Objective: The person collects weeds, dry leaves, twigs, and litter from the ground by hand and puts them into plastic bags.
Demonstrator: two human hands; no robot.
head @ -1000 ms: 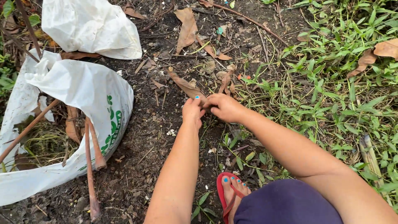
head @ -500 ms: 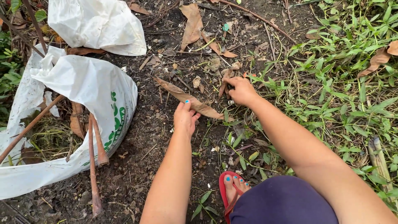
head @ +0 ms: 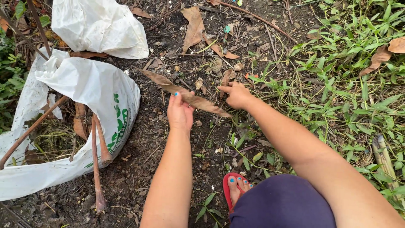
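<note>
Head view, looking down at bare soil littered with dry debris. Left hand [head: 180,112]: fingers closed together around a long dry brown leaf [head: 185,95], gripping it near its middle; the leaf runs diagonally from upper left to lower right and is held just above the dirt, with its right tip near the other hand. Right hand [head: 237,95]: fingers drawn together with the forefinger pointing left, pinching at a small dry leaf [head: 225,78] on the ground; whether it actually holds the piece cannot be told. Open white sack [head: 97,95]: lies on its side just left of the left hand, mouth facing left, with green print on its flank; contents are dry leaves, stems and brown sticks [head: 98,156] that poke out over its lower edge. Second white bag [head: 99,25]: crumpled, at the upper left, beyond the sack. Large curled brown leaf [head: 194,25]: on the soil at top centre. Green grass [head: 350,80]: covers the right side. Red sandal [head: 230,192]: on the person's foot, bottom centre, beside dark blue shorts [head: 280,204].
</note>
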